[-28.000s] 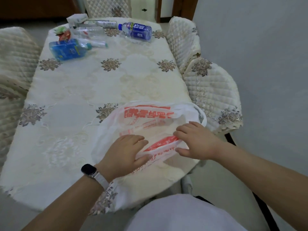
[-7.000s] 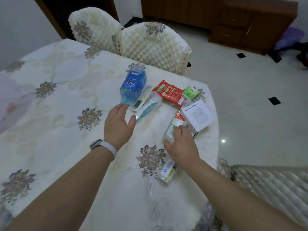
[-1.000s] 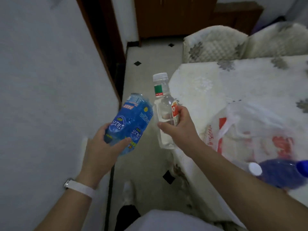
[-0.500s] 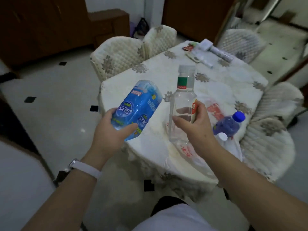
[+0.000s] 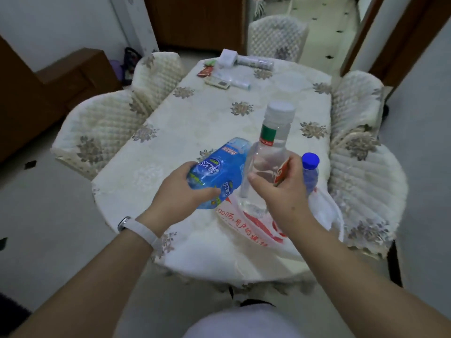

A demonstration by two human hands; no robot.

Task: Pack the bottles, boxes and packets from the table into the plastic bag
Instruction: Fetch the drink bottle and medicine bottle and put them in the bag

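Observation:
My left hand grips a blue-labelled bottle, tilted with its top pointing away from me. My right hand holds a clear bottle upright by its body; it has a white cap and a green and red label. Both bottles hang above the near end of the table, just over the white plastic bag with red print. A blue-capped bottle stands in the bag behind my right hand. At the far end lie a white box, a red packet, a green packet and tubes.
The oval table wears a cream cloth with flower motifs. Quilted chairs stand at the left, the right and the far end. A brown cabinet is at the left wall. A clear roll lies beside the box.
The view has swung round to face the table lengthwise. Both hands have carried their bottles closer to the bag, and the two bottles now hang nearer each other.

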